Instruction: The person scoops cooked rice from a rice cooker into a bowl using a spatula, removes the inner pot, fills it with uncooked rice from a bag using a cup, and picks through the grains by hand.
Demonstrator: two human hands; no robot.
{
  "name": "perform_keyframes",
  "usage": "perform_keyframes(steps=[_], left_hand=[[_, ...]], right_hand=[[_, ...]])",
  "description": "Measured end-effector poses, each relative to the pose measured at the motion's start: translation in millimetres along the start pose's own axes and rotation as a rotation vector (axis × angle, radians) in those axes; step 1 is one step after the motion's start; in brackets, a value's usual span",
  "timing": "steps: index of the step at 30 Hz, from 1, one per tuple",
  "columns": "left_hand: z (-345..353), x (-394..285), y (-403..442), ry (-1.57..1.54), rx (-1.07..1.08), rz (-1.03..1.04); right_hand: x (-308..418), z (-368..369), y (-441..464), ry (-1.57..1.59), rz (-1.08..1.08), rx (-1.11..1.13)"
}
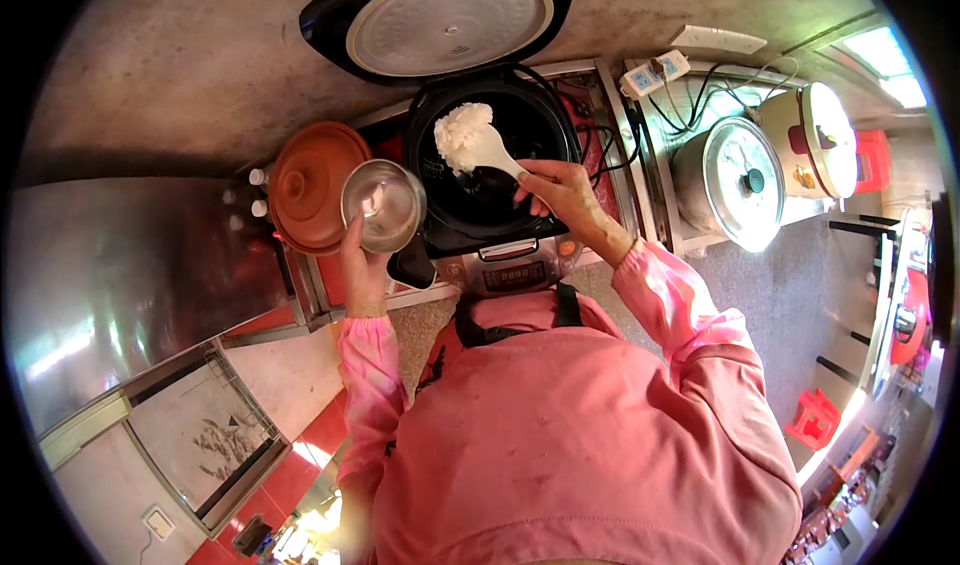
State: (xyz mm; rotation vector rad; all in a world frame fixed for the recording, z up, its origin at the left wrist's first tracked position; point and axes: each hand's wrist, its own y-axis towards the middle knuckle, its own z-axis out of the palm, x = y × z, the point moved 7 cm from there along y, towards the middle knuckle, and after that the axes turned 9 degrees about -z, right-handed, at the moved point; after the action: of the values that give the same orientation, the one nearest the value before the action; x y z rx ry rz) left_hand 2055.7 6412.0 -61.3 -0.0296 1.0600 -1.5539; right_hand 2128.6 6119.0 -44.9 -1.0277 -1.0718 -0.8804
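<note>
A rice cooker [510,275] stands in front of me with its lid [450,25] raised against the wall. In my right hand [570,197] is a white rice paddle [494,153], gripped by its handle over the dark inner pot. A mound of cooked rice [463,135] sits on the paddle's blade. Left of the cooker, my left hand [362,260] grips a metal bowl [398,200] by its near rim. The bowl is tilted toward me, with no rice visible in it. Much of the pot's inside is dark.
A brown clay pot with a lid [300,187] stands left of the bowl. To the right are a steel pot with a glass lid [740,183], another cooker [808,140] and a power strip [655,73] with cables. A red stool [815,420] stands farther right on the floor.
</note>
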Motion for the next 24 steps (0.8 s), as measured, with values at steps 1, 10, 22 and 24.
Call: perform_keyframes(steps=[1,10,22,24], left_hand=[[1.8,-2.2,-4.8,0.052,-0.028,0.022],[26.6,-22.9,-17.6,0.297,-0.104,0.172],[37.1,9.6,-5.1,0.008,0.035,0.041],[40.4,17.5,7.7,-0.016,0.055,-0.003]], right_hand=[[-0.2,-3.3,-4.8,0.004,0.004,-0.002],[22.9,-19.6,-21.3,-0.387,-0.045,0.04],[17.1,17.0,71.1,-1.613,-1.138,0.303],[8.2,20.6,83.0,-1.679,-1.238,0.328]])
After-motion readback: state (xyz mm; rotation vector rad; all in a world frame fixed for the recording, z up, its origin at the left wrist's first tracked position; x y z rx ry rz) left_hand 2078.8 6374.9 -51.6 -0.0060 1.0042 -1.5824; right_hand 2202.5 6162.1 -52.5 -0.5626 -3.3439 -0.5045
